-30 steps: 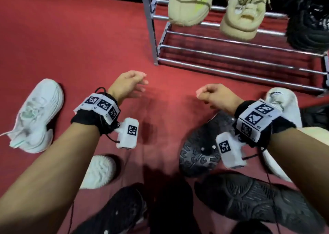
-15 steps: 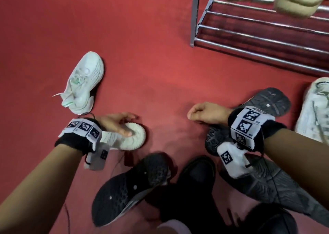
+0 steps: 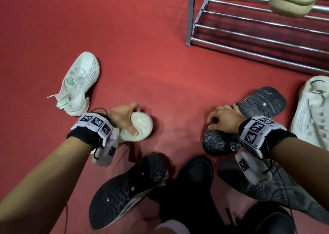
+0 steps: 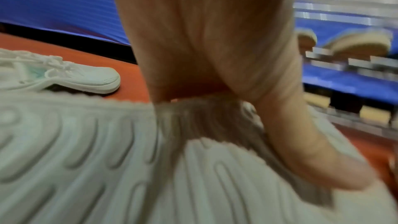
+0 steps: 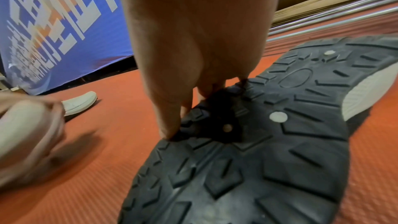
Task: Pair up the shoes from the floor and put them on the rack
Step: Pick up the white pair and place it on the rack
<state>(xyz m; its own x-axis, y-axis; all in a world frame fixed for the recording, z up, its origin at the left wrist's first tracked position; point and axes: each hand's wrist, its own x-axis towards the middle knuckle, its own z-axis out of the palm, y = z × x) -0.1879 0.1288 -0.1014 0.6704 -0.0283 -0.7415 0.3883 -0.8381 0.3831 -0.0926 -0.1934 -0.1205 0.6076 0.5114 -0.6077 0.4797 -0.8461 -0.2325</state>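
Since the earlier frame the right hand (image 3: 224,120) has come down onto the overturned black shoe (image 3: 219,143) and grasps its sole edge; the left hand (image 3: 122,119) still clutches the upturned white shoe (image 3: 140,127) on the red floor (image 3: 142,55), rack (image 3: 249,38) far right. Left wrist view: thumb across the ribbed white sole (image 4: 107,168). Right wrist view: fingers (image 5: 170,117) curl over the black tread (image 5: 247,159).
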